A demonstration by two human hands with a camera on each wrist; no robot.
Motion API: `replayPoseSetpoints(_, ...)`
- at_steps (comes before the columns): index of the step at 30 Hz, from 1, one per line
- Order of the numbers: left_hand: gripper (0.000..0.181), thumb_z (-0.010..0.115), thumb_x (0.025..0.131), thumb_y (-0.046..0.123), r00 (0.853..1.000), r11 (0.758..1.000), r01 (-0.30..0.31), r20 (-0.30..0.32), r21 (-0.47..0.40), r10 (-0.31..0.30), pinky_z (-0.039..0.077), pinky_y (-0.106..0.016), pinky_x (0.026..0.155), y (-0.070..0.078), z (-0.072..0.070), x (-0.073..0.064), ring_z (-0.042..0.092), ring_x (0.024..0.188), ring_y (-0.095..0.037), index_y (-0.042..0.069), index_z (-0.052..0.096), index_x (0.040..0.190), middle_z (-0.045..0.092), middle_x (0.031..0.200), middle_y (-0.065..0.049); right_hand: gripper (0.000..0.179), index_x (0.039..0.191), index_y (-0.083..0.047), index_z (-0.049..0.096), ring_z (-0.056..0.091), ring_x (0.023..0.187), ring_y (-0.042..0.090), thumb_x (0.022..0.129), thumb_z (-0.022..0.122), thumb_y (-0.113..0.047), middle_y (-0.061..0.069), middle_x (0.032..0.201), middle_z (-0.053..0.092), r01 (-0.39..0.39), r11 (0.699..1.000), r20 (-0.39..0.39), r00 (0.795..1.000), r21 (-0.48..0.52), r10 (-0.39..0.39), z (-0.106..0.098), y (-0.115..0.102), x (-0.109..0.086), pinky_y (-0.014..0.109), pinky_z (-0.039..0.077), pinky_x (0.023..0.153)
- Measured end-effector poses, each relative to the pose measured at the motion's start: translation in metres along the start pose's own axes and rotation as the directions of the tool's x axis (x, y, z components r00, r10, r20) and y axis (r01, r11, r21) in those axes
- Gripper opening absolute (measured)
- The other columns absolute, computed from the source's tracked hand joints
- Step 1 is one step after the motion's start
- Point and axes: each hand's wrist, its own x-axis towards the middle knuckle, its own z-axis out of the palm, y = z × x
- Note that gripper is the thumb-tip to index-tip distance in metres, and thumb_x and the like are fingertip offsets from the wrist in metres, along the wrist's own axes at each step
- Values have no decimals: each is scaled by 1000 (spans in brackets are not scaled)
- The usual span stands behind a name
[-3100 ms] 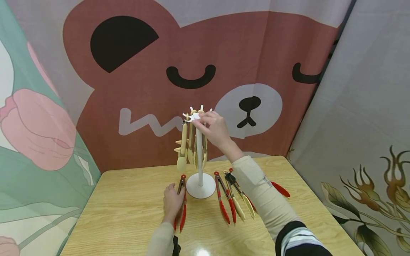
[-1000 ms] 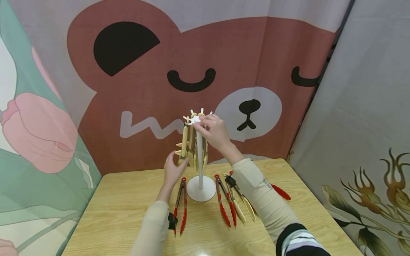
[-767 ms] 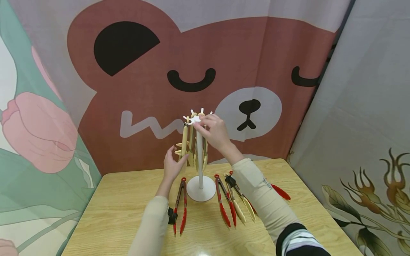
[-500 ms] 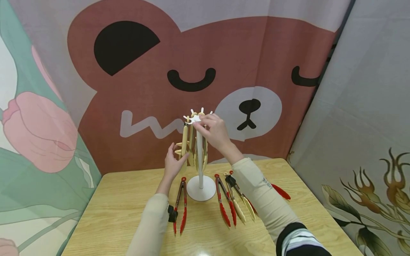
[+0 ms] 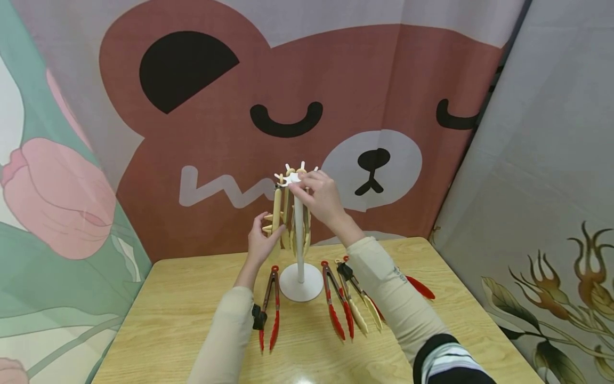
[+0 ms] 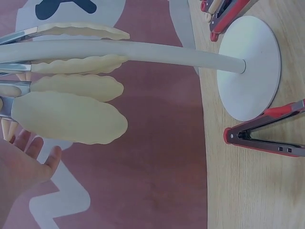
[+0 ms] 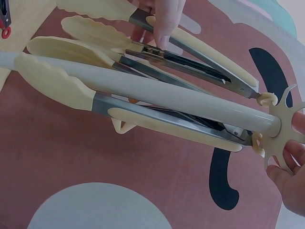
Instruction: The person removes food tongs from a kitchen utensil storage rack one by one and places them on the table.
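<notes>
Reaches up now with the left hand point(image 5: 260, 245), away from the red tongs point(image 5: 276, 304) on the table point(image 5: 192, 298), and curls its thumb and fingers, a bit apart, around some yellow tongs point(image 5: 277, 205) hanging on the left side of the white stand point(image 5: 299, 240). Still pinches the top of the white stand with the thumb and fingers of the right hand point(image 5: 321, 197), same as before. Leaves the red tongs lying, legs spread, near the stand's round foot.

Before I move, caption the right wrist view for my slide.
Right grip holding the white stand, cream tongs hanging from it, left grip among them.
</notes>
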Motion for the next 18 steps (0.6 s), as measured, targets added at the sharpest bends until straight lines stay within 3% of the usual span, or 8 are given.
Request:
replayPoseSetpoints(13,55,70,77,22,1000,1000,-1,-25,29,1,40,-22,55,1,-1,-7,47,73,-15,3,45,122,55,100,-12,21,73,-4,70,56,82,21,83,63,-21,11,91,66,-12,1000,5,1000,11,12,-1,-1,-1,29,46,67)
replayPoseSetpoints(18,50,71,77,15,998,999,-34,-51,-4,34,40,-19,54,18,-4,-16,47,70,-12,-3,47,117,55,95,-15,22,72,-4,70,57,82,22,83,63,-22,11,91,66,-8,1000,2,1000,10,8,-1,-1,-1,30,46,67)
